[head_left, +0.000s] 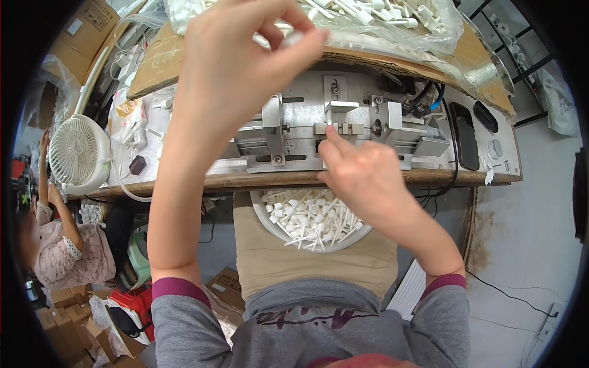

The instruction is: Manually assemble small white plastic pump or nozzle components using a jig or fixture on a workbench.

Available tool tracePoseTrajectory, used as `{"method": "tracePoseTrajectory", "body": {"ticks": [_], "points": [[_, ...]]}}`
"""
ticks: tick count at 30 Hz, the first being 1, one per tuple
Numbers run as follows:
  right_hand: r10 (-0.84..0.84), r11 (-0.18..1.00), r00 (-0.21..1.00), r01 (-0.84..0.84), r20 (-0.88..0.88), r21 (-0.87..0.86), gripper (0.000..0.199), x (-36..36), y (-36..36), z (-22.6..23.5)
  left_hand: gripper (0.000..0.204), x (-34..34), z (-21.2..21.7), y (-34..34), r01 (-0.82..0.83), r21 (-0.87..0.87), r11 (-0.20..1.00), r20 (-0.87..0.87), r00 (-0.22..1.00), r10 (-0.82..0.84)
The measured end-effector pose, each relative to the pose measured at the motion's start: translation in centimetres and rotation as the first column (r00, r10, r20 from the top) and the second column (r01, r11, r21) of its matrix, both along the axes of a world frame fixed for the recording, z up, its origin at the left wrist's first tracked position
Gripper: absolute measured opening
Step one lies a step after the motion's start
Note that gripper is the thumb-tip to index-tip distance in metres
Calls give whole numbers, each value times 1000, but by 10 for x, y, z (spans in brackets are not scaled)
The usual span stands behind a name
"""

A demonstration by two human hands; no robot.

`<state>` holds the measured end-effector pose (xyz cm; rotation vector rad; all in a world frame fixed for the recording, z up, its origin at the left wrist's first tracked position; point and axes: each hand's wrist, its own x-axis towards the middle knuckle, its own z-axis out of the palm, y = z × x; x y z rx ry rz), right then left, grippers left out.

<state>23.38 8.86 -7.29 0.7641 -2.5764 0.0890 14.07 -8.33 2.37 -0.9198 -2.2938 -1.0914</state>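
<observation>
The fixture (303, 115) is open frontward, metal blocks (388, 124) flanking, cardboard (451, 72) behind.

Txt spotted in a few spots, mostly too sm. or blurry to read. Biggest = dk purple script lettering (336, 319) across chest of gray shirt (307, 346) worn by the person, 1 line, slanted strokes, partly lost in fabric folds. Upper L: brown carton (92, 37) w/ several lines of dk print (101, 13), too sm. to make out, plus sm. white label (75, 26), contents unreadable. Btm ctr-L, on floor nr the person's L side: another brown box (226, 287), dk printed lines on its top, angled, blurry. Lower-L stacked cartons (61, 322): faint marks, can't tell if txt.
</observation>
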Motion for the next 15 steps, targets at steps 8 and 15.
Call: {"method": "tracePoseTrajectory", "body": {"ticks": [8,15], "points": [[-135,910,959,21,-249,-413,24,-103,57,87,33,64,-82,-12,117,-200,973,-25,992,-124],[-185,922,973,221,141,-317,24,-139,67,81,26,66,-124,10,20,-397,918,-122,990,-74]]}}
